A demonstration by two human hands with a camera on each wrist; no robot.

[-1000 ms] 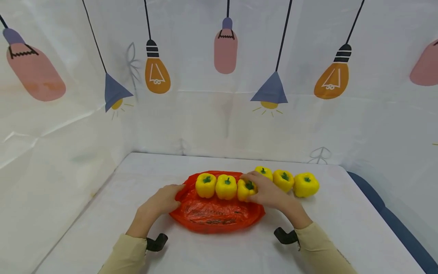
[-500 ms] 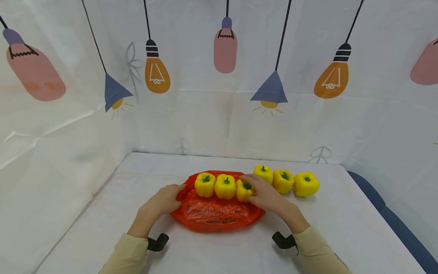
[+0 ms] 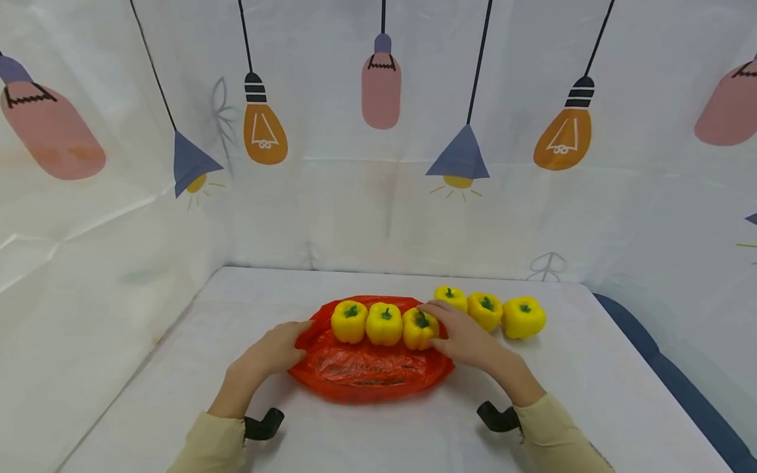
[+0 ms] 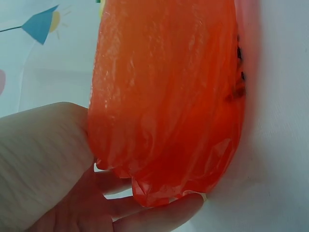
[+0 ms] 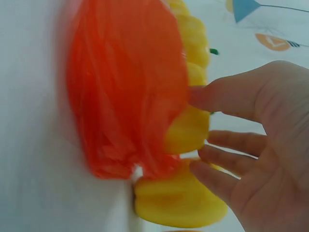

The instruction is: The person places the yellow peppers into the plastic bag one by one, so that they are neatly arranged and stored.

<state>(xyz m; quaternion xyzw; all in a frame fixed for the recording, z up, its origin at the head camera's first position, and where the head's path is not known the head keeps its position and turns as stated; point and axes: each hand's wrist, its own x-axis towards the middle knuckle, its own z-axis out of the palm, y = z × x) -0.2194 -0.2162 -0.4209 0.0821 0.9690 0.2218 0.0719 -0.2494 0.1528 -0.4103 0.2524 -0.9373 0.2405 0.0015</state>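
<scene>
A red plastic bag lies on the white table in the head view, puffed out and crumpled. Three yellow bell peppers with green stems sit in a row at its opening: a left pepper, a middle pepper and a right pepper. My left hand grips the bag's left edge; the left wrist view shows its fingers under the red film, the thumb hidden. My right hand holds the right pepper between thumb and fingers, beside the bag's right edge; fingertip contact is partly hidden.
Behind and right of my right hand, three more yellow bell peppers stand on the table: a far one, a middle one and a near one. A printed white sheet hangs behind; a dark blue chair stands at right.
The right pepper has gone from slightly tilted to more upright beside the middle one, and more of it shows past my right hand. My left hand stays at the bag's edge. The head view shifts slightly.
</scene>
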